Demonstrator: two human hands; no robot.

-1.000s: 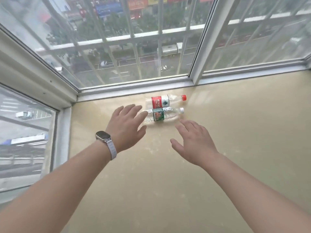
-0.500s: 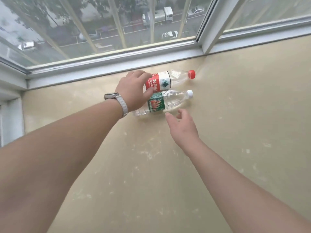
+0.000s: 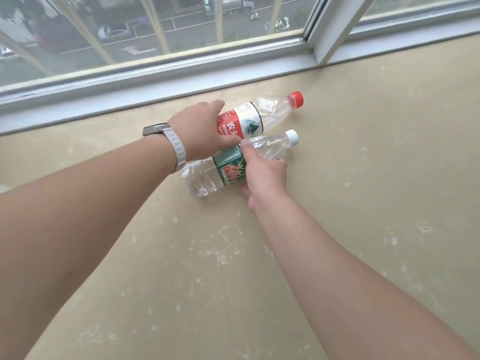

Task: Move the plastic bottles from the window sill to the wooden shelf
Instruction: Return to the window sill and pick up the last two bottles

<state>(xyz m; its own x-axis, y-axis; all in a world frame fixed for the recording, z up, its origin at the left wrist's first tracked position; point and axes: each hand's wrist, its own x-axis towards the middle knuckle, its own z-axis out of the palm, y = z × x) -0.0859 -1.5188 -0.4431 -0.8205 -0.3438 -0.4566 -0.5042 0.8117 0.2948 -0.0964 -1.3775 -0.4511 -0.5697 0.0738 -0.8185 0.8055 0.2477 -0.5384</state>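
Two bare forearms reach in from the bottom edge, both cut off by the frame before the elbow, over a beige window sill (image 3: 376, 178) scuffed with pale marks. On the left wrist sits a watch (image 3: 158, 129) on a white band; its face is turned almost edge-on and cannot be read. The left hand (image 3: 200, 128) is closed around the lower half of the red-label bottle (image 3: 249, 119), thumb under the label and fingers wrapped over the far side, so the bottle's base is hidden behind the hand. Its label is red and white with white Chinese characters, the letters "NONG" partly covered by the thumb, and a dark green triangle mark; smaller print there is too fine to make out. This bottle is clear and looks empty, and lies slanted with its red cap (image 3: 296, 99) pointing up and to the right, close to the window frame (image 3: 155, 81). Just in front of it, touching or nearly so, lies the green-label bottle (image 3: 207, 175), also clear, its white cap (image 3: 292, 136) to the right. Its green label carries orange-red figures and a line of writing too blurred to read. The right hand (image 3: 265, 178) grips this bottle at the label's right edge, thumb on top, the other fingers hidden beneath. Both bottles are on the sill; whether either is raised off it cannot be told. Beyond the glass, a street with cars shows dimly.
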